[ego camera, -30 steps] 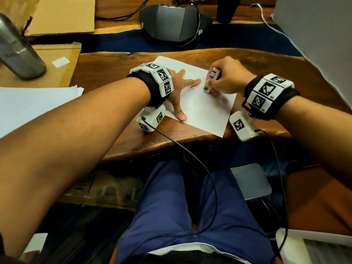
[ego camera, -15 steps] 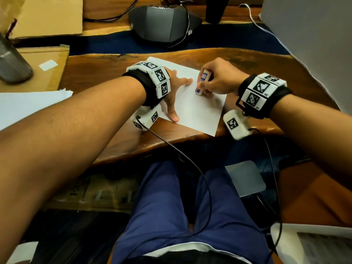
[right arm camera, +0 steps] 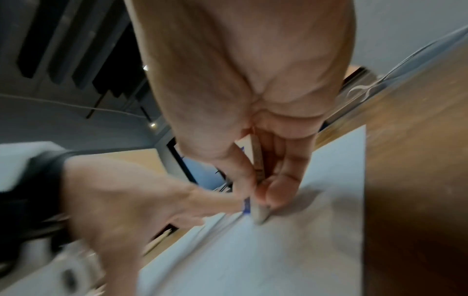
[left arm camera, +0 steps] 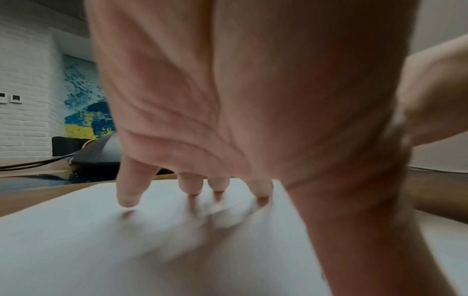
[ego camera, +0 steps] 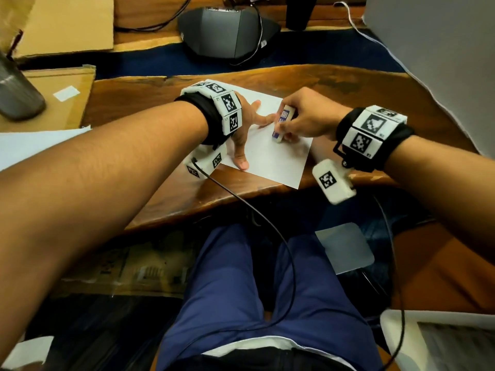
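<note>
At the far left stands a smooth, dull metal cylinder (ego camera: 18, 97) on flat brown cardboard (ego camera: 61, 113), with a loose pile of white sheets (ego camera: 32, 148) just in front of it; to their right runs the table (ego camera: 139, 100), a glossy dark-brown wooden slab with a wavy natural edge; beyond it, across a dark blue band, sits a grey wedge-shaped device (ego camera: 227, 30) with thin cables plugged in. The left hand (ego camera: 242, 135) lies open on a sheet of paper (ego camera: 273, 162), fingers straight and fanned apart, their tips and the thumb pressing the sheet down; a black wrist strap with boxy white marker blocks hides much of the back of this hand in the head view. The sheet is thin, matte, white and rectangular, lying skewed on the wood, its near corner close to the table's front edge. Just right of the left fingertips is the eraser (ego camera: 282, 123), a small white block in a blue-printed sleeve; the right hand (ego camera: 308, 116) pinches it between the curled thumb and fingers, which cover its far side. Its long axis stands steeply, leaning so the top points away and to the right, while the bare lower end touches the paper near the sheet's middle; the right wrist view is blurred but shows this contact. At the far right rises a plain pale panel (ego camera: 442, 49).
</note>
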A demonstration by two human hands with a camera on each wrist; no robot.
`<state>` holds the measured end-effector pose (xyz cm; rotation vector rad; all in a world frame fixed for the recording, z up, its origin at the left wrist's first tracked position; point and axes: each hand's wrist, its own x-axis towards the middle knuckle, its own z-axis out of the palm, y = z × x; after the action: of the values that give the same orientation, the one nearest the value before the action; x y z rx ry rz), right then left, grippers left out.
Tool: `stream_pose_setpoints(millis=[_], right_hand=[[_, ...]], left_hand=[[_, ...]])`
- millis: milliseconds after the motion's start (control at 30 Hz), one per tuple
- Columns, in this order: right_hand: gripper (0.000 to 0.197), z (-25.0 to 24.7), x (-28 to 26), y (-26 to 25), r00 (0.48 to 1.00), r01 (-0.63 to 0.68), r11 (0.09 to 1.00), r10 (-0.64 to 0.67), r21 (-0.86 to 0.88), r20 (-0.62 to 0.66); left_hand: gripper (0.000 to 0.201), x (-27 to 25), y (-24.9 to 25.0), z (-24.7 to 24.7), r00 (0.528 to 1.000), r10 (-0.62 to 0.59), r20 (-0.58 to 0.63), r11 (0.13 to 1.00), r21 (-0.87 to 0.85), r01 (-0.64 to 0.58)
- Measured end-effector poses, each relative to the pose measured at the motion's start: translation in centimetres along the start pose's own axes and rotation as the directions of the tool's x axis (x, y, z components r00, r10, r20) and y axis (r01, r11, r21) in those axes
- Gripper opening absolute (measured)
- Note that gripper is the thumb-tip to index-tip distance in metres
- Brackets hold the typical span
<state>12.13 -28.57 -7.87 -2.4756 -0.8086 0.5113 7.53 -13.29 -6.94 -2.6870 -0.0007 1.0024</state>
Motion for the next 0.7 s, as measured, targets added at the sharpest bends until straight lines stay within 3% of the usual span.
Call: stream_pose_setpoints(millis=[100,200,367,500,633,700], right_hand=[[0.027,-0.2,-0.2,0.3,0.996,-0.023,1.000,0.024,0.008,-0.087],[0.024,1.2,-1.1,-0.6,0.995,0.100,0.990,-0.098,-0.101,0.026],[0.025,0.0,-0.8,-0.2,0.995,-0.001,0.999,-0.004,-0.048,-0.096],[0.018,2.1,-2.3,-1.2,0.982,0.188,0.973,-0.184,-0.134,0.044],[0.024,0.7,-1.2,-0.3,0.995,0.072,0.995,-0.076,-0.062,-0.064],[0.020,1.3,-1.7,-0.6,0.987,0.155,0.981,-0.157,-0.120,-0.013]], left_hand=[[0.149,0.1,0.1,0.0,1.000,0.002,-0.004,1.000,-0.002,-0.002],[0.145,0.2,-0.2,0.1,1.000,-0.001,-0.007,1.000,0.028,0.001],[0.152,0.1,0.1,0.1,1.000,0.005,-0.008,1.000,0.025,-0.005],[0.150,0.4,-0.3,0.3,1.000,0.009,-0.017,0.999,0.052,-0.009],[0.148,0.1,0.0,0.1,1.000,-0.004,-0.013,1.000,0.003,0.004],[0.153,0.4,0.0,0.1,1.000,-0.018,-0.015,1.000,0.015,0.018]])
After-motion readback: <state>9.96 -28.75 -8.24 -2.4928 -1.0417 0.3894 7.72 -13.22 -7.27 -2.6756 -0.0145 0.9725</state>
